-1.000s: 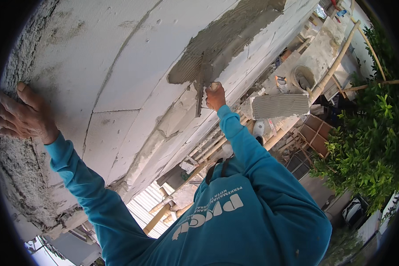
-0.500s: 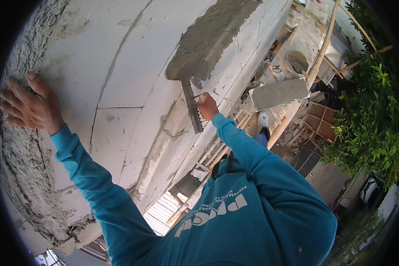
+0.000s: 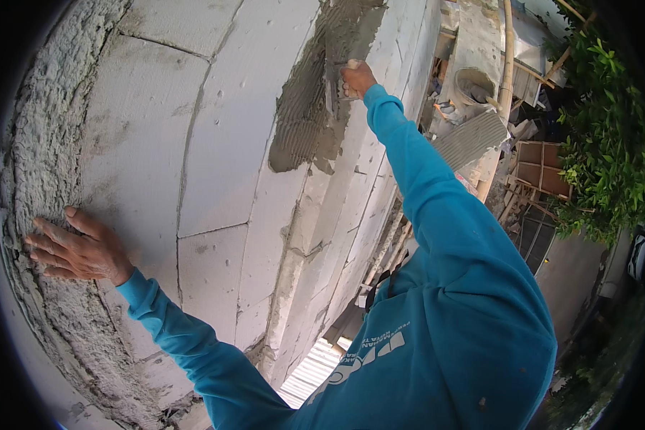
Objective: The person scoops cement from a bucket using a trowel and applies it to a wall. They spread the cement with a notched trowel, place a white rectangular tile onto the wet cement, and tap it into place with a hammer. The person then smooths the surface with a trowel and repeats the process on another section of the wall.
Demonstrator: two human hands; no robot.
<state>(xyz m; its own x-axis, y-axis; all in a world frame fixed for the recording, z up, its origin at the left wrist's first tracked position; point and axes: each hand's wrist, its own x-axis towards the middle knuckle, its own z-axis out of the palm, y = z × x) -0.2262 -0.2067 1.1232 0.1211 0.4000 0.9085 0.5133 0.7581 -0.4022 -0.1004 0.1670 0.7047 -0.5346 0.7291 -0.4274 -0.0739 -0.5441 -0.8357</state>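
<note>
1. Right hand [image 3: 357, 79]: fingers wrapped round the handle of a flat trowel [image 3: 331, 89], firm closed grip. Handle mostly hidden by the fingers; pale end shows by the thumb.
2. Trowel location: upper middle of view, at the wet mortar patch [image 3: 294, 132] on the block wall [image 3: 218, 136]. Blade seen almost edge-on, long side running roughly up-down in view. Full contact along the blade: can't tell.
3. Mortar: grey, comb-ridged left of the blade, smoother near it. Lower edge ragged, ends on bare block just below the trowel.
4. Left hand [image 3: 82, 247]: holding nothing, fingers spread, laid on the wall well apart from the trowel. Fingertips over the rough grey strip [image 3: 46, 143] along the wall's left side.
5. Wall: pale blocks, dark joint lines, small pits.
6. Right of the wall: bucket [image 3: 474, 84] with grey contents; ridged grey slab [image 3: 473, 140] near it, partly behind the right sleeve [image 3: 437, 193]. Bamboo pole [image 3: 508, 57] runs just beyond both.
7. Far right: green foliage [image 3: 602, 136].
</note>
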